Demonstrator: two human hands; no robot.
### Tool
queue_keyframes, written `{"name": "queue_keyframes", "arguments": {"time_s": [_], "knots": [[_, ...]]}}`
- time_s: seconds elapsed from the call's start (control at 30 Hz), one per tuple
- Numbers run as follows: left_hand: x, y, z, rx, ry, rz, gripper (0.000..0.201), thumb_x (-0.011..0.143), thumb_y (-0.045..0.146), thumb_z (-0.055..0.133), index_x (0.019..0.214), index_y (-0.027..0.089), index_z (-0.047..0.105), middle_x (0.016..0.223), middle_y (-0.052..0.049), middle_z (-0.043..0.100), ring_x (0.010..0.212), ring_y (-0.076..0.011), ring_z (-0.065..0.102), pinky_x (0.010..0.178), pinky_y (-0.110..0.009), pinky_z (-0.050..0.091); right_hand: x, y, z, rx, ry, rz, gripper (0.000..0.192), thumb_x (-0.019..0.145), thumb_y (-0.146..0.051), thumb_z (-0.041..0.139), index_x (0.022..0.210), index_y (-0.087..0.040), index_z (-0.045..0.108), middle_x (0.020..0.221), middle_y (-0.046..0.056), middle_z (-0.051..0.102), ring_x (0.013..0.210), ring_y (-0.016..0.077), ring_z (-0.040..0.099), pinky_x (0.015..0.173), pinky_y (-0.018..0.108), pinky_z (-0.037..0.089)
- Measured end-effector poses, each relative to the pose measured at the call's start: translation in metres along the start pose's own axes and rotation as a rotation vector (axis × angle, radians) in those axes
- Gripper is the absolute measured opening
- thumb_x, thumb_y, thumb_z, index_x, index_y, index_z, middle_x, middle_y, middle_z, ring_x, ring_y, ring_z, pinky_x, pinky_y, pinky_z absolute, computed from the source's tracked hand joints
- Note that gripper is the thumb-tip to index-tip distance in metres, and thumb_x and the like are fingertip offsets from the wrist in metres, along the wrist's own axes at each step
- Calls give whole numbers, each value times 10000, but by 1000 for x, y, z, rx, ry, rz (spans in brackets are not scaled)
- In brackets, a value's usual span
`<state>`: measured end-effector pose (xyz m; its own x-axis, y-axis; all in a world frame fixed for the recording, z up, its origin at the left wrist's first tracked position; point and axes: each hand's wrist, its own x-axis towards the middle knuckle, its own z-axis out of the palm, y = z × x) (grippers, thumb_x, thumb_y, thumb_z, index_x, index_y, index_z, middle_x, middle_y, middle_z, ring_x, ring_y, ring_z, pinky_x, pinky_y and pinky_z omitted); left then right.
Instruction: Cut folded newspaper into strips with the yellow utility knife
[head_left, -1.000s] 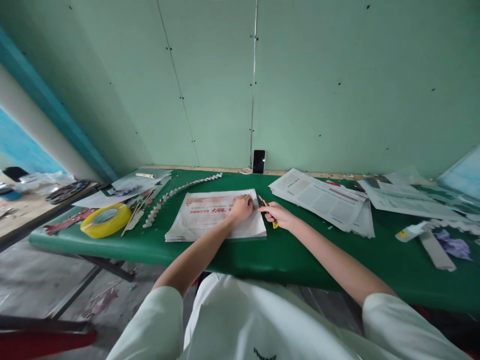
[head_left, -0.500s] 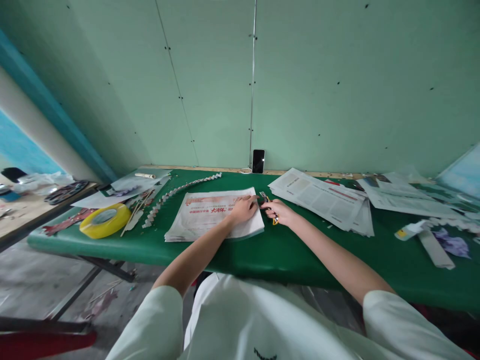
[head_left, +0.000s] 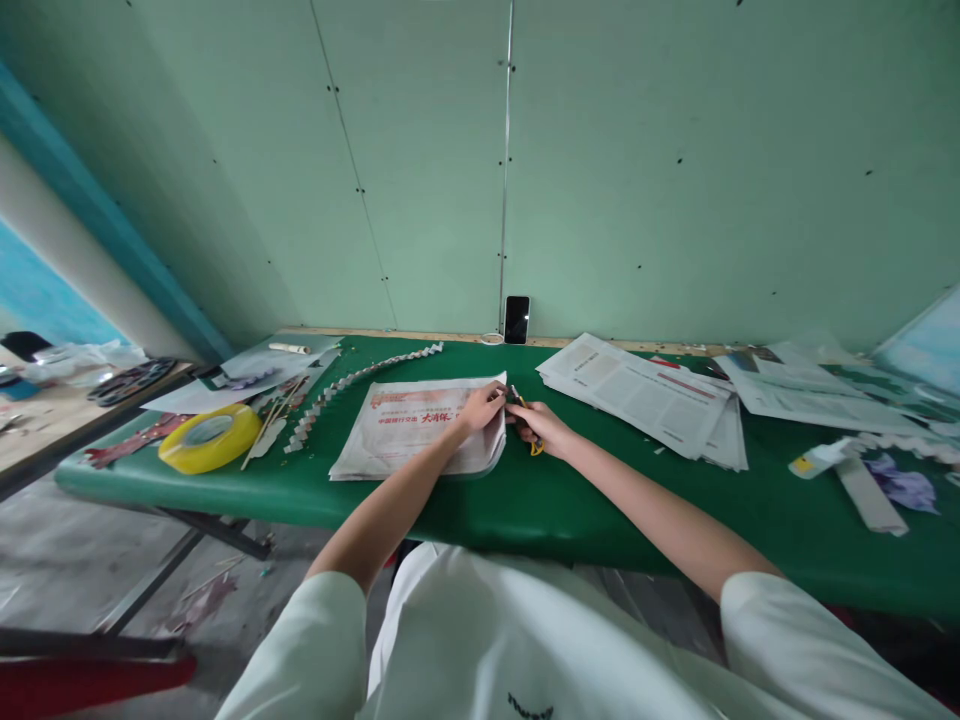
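On the green table lies a stack of newspaper sheets [head_left: 397, 430] with red print on the top page. My left hand [head_left: 484, 405] is closed on the right edge of the stack, and that edge is slightly bent up. Right beside it, my right hand [head_left: 544, 428] grips scissors [head_left: 536, 447] with yellow handles. Their blades reach to the edge of the paper by my left fingertips; the fingers partly hide where the two meet.
Left of the stack are a zigzag folded paper strip [head_left: 352, 380], a yellow tape roll [head_left: 210, 438] and thin sticks [head_left: 274, 420]. A phone [head_left: 517, 320] leans on the wall. More printed sheets [head_left: 637, 395] lie at right, beyond them a glue bottle [head_left: 823, 458] and crumpled purple paper [head_left: 900, 485].
My right hand has moved left with the scissors, up to the paper's edge. My left fingers have gone from lying flat to pinching that edge, which now bends up.
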<state>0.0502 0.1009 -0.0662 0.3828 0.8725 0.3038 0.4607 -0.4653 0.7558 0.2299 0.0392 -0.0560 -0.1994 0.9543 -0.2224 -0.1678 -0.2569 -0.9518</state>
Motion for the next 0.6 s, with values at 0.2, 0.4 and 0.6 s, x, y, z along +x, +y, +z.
{"name": "queue_keyframes", "arguments": {"time_s": [0.2, 0.4, 0.6], "knots": [[2, -3, -3, -55, 32, -22, 336, 929, 209, 540, 1196, 168, 739, 1211, -99, 804, 1143, -274, 730, 1075, -380, 556, 1, 5, 4, 10, -10, -48, 408, 843, -443, 934, 896, -211, 602, 850, 77, 795, 424, 42, 378, 351, 185, 257], [3, -3, -5, -87, 4, -43, 348, 901, 190, 524, 1172, 171, 742, 1245, -109, 799, 1179, -280, 722, 1094, -395, 562, 0, 4, 7, -3, 32, -37, 427, 863, -463, 931, 881, -217, 583, 805, 66, 773, 422, 46, 393, 338, 189, 275], [4, -3, -4, -140, 19, -54, 338, 891, 187, 530, 1155, 171, 742, 1249, -121, 796, 1206, -285, 713, 1099, -387, 558, 3, 3, 11, -42, 75, -35, 452, 862, -473, 942, 889, -228, 562, 741, 25, 718, 423, 54, 406, 332, 193, 269]]}}
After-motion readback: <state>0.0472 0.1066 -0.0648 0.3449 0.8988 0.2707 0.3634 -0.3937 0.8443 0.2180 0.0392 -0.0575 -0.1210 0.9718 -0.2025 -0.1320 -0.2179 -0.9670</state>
